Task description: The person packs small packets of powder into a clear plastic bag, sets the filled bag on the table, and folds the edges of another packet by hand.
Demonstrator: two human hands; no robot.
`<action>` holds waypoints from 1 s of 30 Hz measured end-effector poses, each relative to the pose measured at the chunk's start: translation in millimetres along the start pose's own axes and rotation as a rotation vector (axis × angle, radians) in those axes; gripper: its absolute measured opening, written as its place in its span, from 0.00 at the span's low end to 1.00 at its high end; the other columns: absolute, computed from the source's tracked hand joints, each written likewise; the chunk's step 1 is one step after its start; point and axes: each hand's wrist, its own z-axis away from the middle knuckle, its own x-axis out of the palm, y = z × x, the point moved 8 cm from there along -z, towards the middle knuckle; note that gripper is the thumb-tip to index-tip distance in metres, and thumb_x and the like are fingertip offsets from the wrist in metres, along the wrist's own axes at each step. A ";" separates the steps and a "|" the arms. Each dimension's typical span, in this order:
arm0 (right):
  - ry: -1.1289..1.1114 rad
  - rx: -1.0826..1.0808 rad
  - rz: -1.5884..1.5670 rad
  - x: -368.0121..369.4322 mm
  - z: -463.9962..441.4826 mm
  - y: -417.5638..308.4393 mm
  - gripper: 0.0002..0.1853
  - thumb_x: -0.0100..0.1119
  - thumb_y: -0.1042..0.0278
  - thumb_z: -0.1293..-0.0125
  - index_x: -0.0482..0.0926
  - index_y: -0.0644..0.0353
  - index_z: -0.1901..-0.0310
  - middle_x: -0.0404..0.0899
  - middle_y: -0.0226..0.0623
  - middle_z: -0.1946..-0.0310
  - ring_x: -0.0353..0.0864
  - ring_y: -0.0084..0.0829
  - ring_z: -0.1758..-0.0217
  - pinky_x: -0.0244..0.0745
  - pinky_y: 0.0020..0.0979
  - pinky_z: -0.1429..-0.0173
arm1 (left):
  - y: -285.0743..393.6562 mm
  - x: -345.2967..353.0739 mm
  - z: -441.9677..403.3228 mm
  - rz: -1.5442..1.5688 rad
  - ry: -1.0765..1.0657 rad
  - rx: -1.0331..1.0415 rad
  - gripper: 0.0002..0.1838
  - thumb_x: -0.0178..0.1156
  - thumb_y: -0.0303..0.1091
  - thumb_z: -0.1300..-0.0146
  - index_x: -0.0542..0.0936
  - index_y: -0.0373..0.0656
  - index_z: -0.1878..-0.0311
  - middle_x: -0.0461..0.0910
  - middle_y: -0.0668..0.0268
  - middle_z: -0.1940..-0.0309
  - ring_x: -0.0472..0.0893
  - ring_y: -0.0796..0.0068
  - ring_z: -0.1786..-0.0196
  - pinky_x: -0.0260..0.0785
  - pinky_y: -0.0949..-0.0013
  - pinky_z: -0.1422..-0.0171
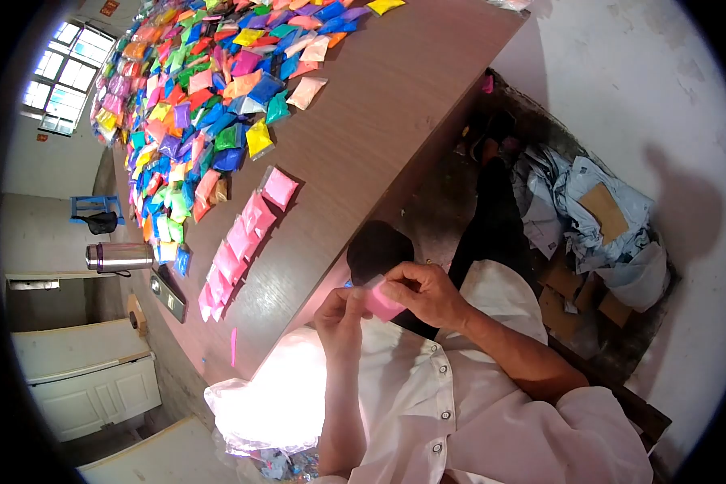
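One pink packet (385, 303) is in front of the shirt (407, 387), near the edge of the table (371, 137). Both hands grasp it: the left hand (340, 316) pinches one side, the right hand (426, 294) the other, thumbs and fingers closed on the plastic. It looks light and soft, likely to give under pressure; the thin wrapper may be slick and could split if squeezed hard. Its flat margins seem the best hold, sparing the plump middle. Similar pink packets (244, 239) lie in a row beside a multicoloured heap (210, 101).
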 end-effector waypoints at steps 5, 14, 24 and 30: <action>0.028 -0.022 0.048 -2.7 3.0 -5.4 0.11 0.66 0.65 0.26 0.86 0.66 0.53 0.86 0.34 0.64 0.84 0.20 0.58 0.80 0.29 0.52 | 0.5 2.8 -0.4 0.019 -0.013 0.017 0.14 0.69 0.41 0.24 0.86 0.38 0.59 0.85 0.70 0.70 0.79 0.83 0.69 0.70 0.77 0.61; -0.020 0.021 0.043 3.7 5.1 -1.1 0.11 0.65 0.63 0.25 0.83 0.64 0.55 0.84 0.31 0.66 0.79 0.19 0.62 0.77 0.28 0.56 | -0.4 3.0 3.2 -0.079 -0.038 -0.002 0.15 0.69 0.41 0.24 0.86 0.36 0.57 0.85 0.70 0.69 0.80 0.83 0.67 0.71 0.77 0.60; -0.027 -0.007 0.030 5.2 4.9 -1.4 0.09 0.64 0.66 0.26 0.83 0.65 0.57 0.82 0.29 0.69 0.79 0.18 0.64 0.76 0.28 0.58 | 4.3 8.3 6.2 -0.122 -0.038 0.004 0.18 0.70 0.45 0.25 0.85 0.35 0.59 0.84 0.70 0.69 0.79 0.81 0.68 0.73 0.75 0.59; -0.009 -0.007 0.103 5.9 7.5 -2.5 0.11 0.63 0.65 0.26 0.84 0.66 0.55 0.83 0.33 0.69 0.80 0.19 0.64 0.77 0.29 0.58 | 5.1 8.4 5.7 -0.117 -0.062 0.007 0.14 0.69 0.39 0.24 0.86 0.34 0.56 0.87 0.67 0.67 0.83 0.82 0.65 0.76 0.75 0.58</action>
